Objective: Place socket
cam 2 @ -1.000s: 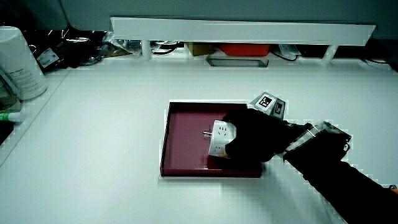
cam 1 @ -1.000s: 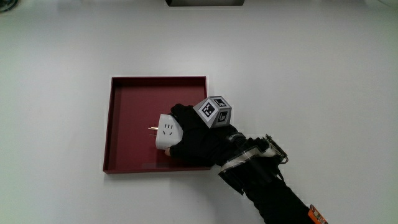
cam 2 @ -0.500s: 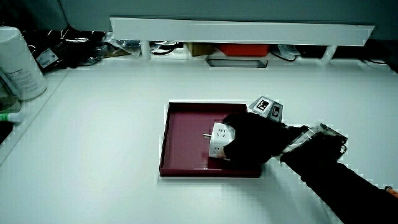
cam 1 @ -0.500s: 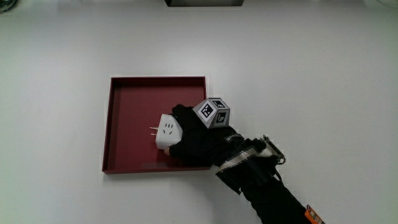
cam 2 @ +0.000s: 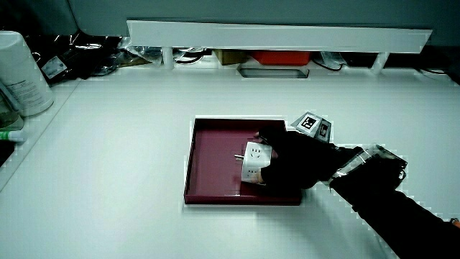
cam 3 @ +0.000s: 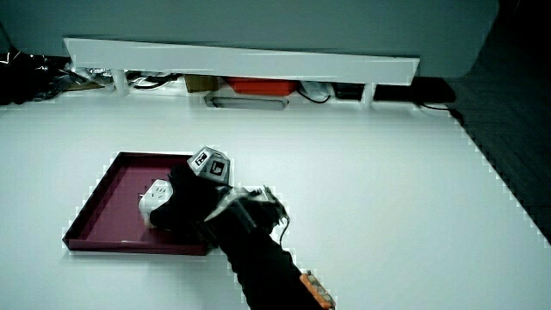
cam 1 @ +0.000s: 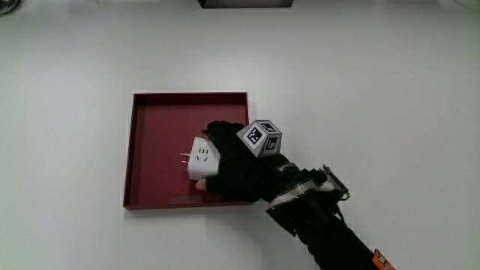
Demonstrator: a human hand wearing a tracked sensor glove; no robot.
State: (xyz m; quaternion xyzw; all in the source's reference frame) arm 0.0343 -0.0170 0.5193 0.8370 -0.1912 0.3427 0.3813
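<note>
A white socket adapter [cam 1: 201, 158] with metal prongs sits inside the dark red square tray [cam 1: 154, 120], near the tray's edge closest to the person. The black-gloved hand [cam 1: 234, 165] wraps its fingers around the socket, and the patterned cube [cam 1: 262, 138] rides on the hand's back. In both side views the socket [cam 2: 253, 160] [cam 3: 155, 194] shows low in the tray [cam 2: 212, 140] [cam 3: 108, 198], with the hand [cam 2: 291, 162] [cam 3: 191, 205] closed on it. I cannot tell whether the socket rests on the tray floor or hangs just above it.
A white cylindrical container [cam 2: 21, 68] stands at the table's edge. A low white partition [cam 2: 280, 34] [cam 3: 241, 60] runs along the table, with a red box [cam 2: 291, 56] and cables under it. The forearm [cam 1: 322, 225] reaches in over the table from the person's edge.
The hand has shifted very slightly with the socket still held over the same spot in the tray; the tray has not moved.
</note>
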